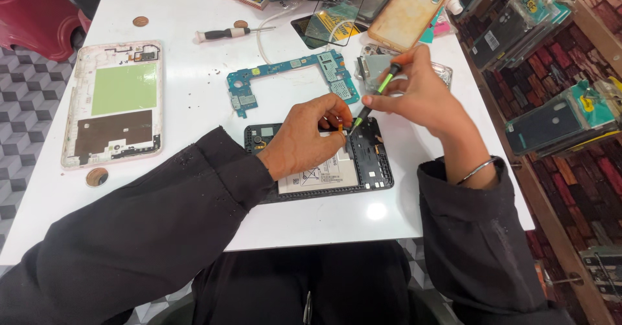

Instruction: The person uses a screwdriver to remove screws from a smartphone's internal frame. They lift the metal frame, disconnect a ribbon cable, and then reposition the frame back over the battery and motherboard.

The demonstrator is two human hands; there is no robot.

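White table (181, 11) carries an opened tablet (376, 169), circuit board (291, 79), screwdriver (223, 33).

Black long sleeves, silver bangle (477, 169) on right wrist

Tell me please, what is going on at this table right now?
A person in black sleeves works on an opened tablet lying on a white table. The left hand rests on the tablet and pinches a small part near its top edge. The right hand holds a green and black tool, its tip meeting that same spot. A blue circuit board lies just behind, a pink back cover to the left, and a screwdriver farther back.
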